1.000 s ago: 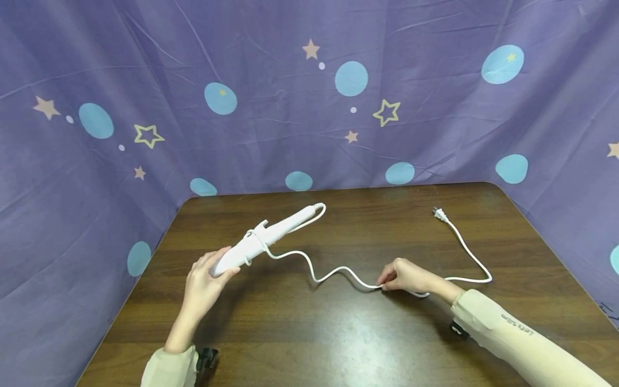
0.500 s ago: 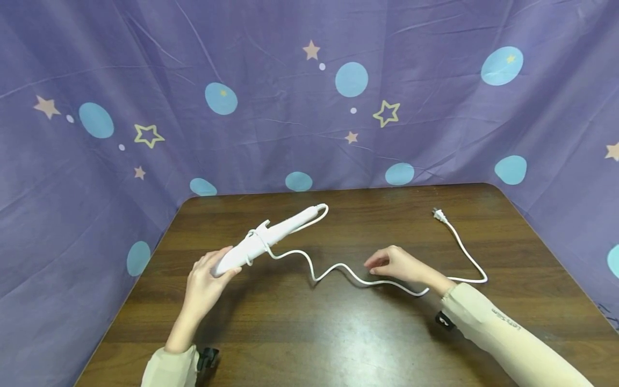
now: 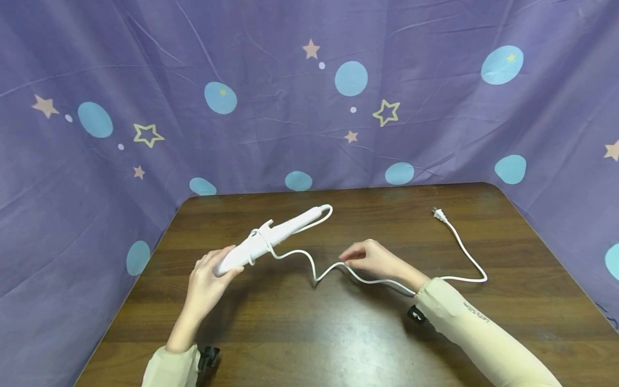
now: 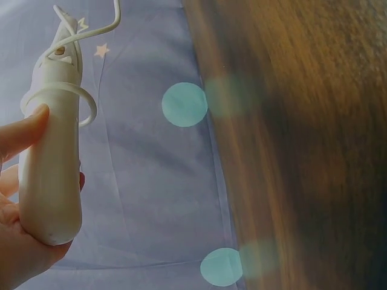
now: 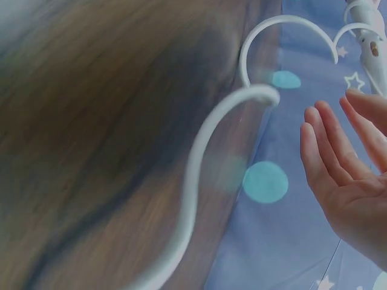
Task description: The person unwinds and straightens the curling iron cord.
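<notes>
In the head view my left hand (image 3: 205, 282) grips the thick, rounded end of a white hair iron (image 3: 271, 234), held tilted above the left side of the table. The left wrist view shows the thumb along the body of the hair iron (image 4: 51, 163) and fingers behind it. A white cord (image 3: 377, 281) loops round the iron's middle and runs right in waves. My right hand (image 3: 374, 259) hovers at a bend of this cord with fingers extended. In the right wrist view the fingers (image 5: 329, 142) look apart from the cord (image 5: 192, 181).
The cord's two-pin plug (image 3: 439, 215) lies at the back right of the brown wooden table (image 3: 290, 333). A purple patterned curtain (image 3: 271, 118) stands behind and beside the table. Black straps (image 3: 417, 314) show at both wrists.
My right hand has let go of the cord and moved left along it, toward the hair iron. My left hand keeps its grip, and the iron has shifted only slightly right.
</notes>
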`<state>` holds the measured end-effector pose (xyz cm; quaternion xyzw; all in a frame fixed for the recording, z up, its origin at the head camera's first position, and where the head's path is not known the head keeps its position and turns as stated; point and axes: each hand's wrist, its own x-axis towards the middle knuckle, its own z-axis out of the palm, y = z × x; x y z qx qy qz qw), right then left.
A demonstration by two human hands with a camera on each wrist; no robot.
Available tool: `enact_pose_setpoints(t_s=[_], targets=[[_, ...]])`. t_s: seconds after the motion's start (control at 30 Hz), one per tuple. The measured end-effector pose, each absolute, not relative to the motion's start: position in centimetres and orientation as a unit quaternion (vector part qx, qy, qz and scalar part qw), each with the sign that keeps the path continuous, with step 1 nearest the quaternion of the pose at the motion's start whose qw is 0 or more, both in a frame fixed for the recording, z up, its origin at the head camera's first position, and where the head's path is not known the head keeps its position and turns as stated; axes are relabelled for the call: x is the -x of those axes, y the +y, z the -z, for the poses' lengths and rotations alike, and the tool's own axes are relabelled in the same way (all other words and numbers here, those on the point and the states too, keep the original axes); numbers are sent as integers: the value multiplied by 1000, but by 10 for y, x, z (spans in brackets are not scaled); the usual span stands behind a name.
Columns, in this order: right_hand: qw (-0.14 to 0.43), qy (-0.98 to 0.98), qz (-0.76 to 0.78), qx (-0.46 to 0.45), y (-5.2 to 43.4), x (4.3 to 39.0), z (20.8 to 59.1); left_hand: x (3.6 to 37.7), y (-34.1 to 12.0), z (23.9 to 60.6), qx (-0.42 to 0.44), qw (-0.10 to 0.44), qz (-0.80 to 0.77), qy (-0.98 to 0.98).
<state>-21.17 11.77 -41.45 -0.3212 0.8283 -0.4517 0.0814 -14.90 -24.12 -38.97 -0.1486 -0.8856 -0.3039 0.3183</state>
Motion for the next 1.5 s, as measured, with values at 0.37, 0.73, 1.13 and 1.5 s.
enact_pose_setpoints(t_s=[0.37, 0.73, 1.13, 1.5], targets=[[39, 805, 486, 338, 84, 213, 410, 148, -237, 391, 171, 326, 303, -879], [19, 791, 531, 305, 56, 209, 405, 149, -233, 390, 183, 322, 305, -877], [30, 803, 517, 294, 42, 214, 417, 149, -230, 390, 189, 321, 307, -876], [22, 817, 499, 290, 43, 203, 413, 150, -230, 391, 200, 328, 302, -873]])
